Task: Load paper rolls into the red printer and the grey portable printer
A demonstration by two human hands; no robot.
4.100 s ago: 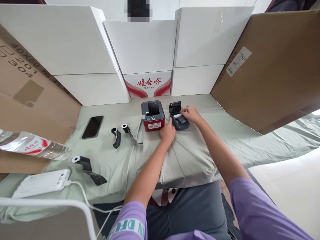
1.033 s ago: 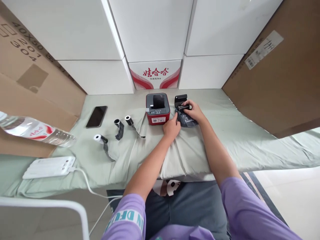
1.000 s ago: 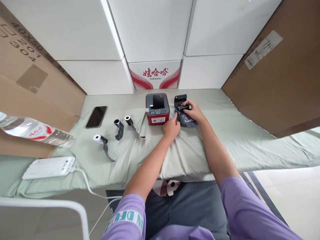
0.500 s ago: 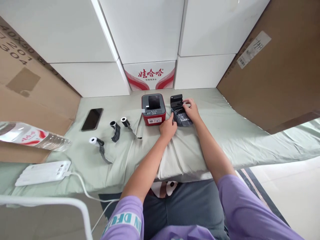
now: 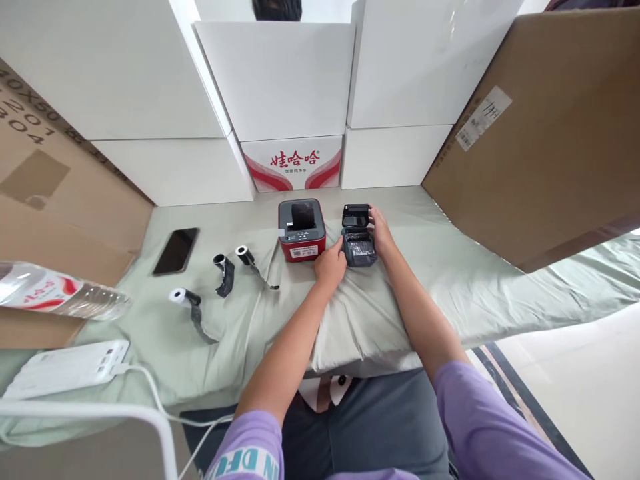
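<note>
Dark printer (image 5: 359, 244), centre frame, lid raised, right of red printer (image 5: 301, 231) | left hand (image 5: 330, 263): fingers curled against its left edge | right hand (image 5: 381, 230): fingers bent on its right side and lid.

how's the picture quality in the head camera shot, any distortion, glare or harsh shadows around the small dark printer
Head view: wide-angle bending curves the stacked white cardboard boxes and brown cardboard sheet; light is soft and even, only faint shadows under both hands; bright overexposed floor at lower right; the small dark grey printer, between left hand and right hand, is sharp but small, its printing unreadable.
</note>
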